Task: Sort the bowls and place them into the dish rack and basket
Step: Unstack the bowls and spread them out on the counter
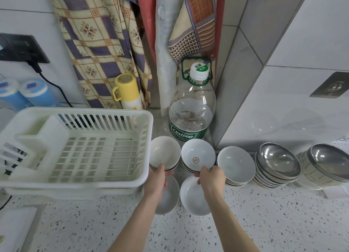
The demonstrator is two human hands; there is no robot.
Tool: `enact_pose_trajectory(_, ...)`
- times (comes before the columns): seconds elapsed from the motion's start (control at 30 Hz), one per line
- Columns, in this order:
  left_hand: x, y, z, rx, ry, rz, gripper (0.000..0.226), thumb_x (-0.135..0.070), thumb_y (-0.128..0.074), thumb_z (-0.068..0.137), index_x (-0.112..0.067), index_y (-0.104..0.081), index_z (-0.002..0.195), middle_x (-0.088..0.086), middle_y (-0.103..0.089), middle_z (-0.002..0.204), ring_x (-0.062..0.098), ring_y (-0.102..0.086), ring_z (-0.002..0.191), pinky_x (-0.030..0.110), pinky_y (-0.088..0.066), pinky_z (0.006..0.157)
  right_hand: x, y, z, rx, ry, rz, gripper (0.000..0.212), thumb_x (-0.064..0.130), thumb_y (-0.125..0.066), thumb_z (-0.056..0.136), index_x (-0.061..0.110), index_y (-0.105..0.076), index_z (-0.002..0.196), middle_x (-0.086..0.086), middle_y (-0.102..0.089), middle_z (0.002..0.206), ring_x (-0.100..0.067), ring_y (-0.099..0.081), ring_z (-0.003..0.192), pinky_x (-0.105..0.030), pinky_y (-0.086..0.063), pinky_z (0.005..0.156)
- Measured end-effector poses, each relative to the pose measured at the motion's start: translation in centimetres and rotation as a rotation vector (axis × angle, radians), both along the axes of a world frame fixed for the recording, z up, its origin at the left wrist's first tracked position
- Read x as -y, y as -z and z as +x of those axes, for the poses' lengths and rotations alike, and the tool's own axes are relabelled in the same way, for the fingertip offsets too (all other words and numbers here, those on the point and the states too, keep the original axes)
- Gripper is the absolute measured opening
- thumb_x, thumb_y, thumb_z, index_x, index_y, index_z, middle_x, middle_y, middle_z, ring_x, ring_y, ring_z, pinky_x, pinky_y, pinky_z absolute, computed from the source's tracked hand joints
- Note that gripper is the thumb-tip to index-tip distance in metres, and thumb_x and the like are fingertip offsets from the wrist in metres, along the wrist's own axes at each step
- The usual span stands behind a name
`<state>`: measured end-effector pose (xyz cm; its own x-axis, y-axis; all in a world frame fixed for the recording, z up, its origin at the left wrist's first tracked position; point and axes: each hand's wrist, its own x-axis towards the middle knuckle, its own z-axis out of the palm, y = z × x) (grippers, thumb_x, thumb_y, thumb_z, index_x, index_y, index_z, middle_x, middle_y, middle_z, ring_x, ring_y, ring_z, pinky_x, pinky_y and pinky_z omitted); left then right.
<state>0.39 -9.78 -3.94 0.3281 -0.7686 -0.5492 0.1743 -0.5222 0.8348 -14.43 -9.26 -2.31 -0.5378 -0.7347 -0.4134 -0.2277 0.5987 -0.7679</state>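
On the speckled desk (245, 223) beside the empty dish rack (79, 149), our left hand (157, 178) and right hand (211, 179) each pinch a rim of the stacked ceramic bowls (196, 157), which look stiff, slick, breakable.

White dish rack (75, 149) at left; pale grey-white bowls (196, 155), one with a red centre mark; silver steel bowls (279, 163) at right; yellow-capped flask (126, 89); green-labelled bottle (190, 115); speckled terrazzo counter (264, 223).
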Motion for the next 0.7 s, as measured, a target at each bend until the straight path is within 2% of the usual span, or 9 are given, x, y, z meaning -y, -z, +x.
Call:
enact_pose_trajectory(0.1,0.3,-0.2,-0.1,-0.073,-0.026,-0.031,0.022,-0.007,-0.044,0.096,-0.028,-0.048,0.093,-0.005,-0.073,0.060,0.017,-0.042,0.060,0.014,-0.022,0.031,0.1,-0.1,0.1,0.001,0.012,0.000,0.017,0.006,-0.044,0.087,0.011,-0.055,0.074,0.002,-0.068,0.054,-0.012,-0.056,0.046,-0.025,-0.041,0.050)
enact_pose_trajectory(0.17,0.4,-0.2,0.0,-0.106,-0.034,-0.029,0.023,-0.007,-0.043,0.098,-0.030,-0.048,0.093,-0.008,-0.073,0.059,0.016,-0.043,0.067,0.013,-0.022,0.031,0.2,-0.2,0.2,-0.008,0.015,0.003,0.017,0.006,-0.044,0.086,0.008,-0.057,0.076,0.002,-0.069,0.055,-0.009,-0.054,0.043,-0.023,-0.039,0.049)
enact_pose_trajectory(0.27,0.5,0.0,0.1,-0.109,-0.040,-0.007,0.021,-0.009,-0.044,0.098,-0.028,-0.050,0.090,-0.001,-0.073,0.060,0.015,-0.035,0.052,0.014,-0.021,0.031,0.1,-0.4,0.3,-0.037,0.014,-0.009,0.018,0.005,-0.044,0.087,0.005,-0.060,0.080,0.002,-0.068,0.056,-0.003,-0.052,0.035,-0.021,-0.034,0.046)
enact_pose_trajectory(0.37,0.4,0.1,0.1,-0.099,-0.045,0.019,0.018,-0.011,-0.044,0.098,-0.023,-0.052,0.086,0.004,-0.074,0.064,0.009,-0.024,0.037,0.014,-0.021,0.033,0.0,-0.7,0.6,-0.053,0.024,-0.043,0.015,0.006,-0.043,0.088,0.006,-0.058,0.083,-0.001,-0.071,0.062,0.001,-0.053,0.036,-0.021,-0.034,0.046)
enact_pose_trajectory(0.5,0.1,0.1,0.0,-0.123,-0.047,0.007,0.019,-0.007,-0.044,0.098,-0.021,-0.052,0.088,0.008,-0.074,0.069,0.013,-0.026,0.043,0.016,-0.024,0.036,-0.2,-1.0,0.8,-0.084,0.035,-0.101,0.016,0.008,-0.043,0.091,0.004,-0.057,0.084,-0.008,-0.071,0.067,0.006,-0.056,0.040,-0.020,-0.033,0.045)
enact_pose_trajectory(0.6,-0.2,-0.2,0.2,-0.154,-0.046,-0.014,0.021,-0.003,-0.044,0.096,-0.017,-0.056,0.085,0.005,-0.073,0.063,0.008,-0.026,0.038,0.014,-0.024,0.036,-0.6,-1.3,1.0,-0.111,0.017,-0.139,0.017,0.006,-0.042,0.091,0.002,-0.056,0.083,-0.010,-0.069,0.067,0.001,-0.057,0.041,-0.016,-0.033,0.042)
enact_pose_trajectory(0.7,-0.5,-0.5,0.4,-0.212,-0.036,-0.028,0.019,-0.003,-0.045,0.096,-0.015,-0.058,0.088,0.004,-0.073,0.062,0.004,-0.026,0.033,0.013,-0.023,0.035,-1.2,-1.9,1.1,-0.143,0.023,-0.190,0.016,0.005,-0.040,0.090,0.005,-0.054,0.084,-0.010,-0.068,0.066,-0.005,-0.057,0.042,-0.019,-0.033,0.047)
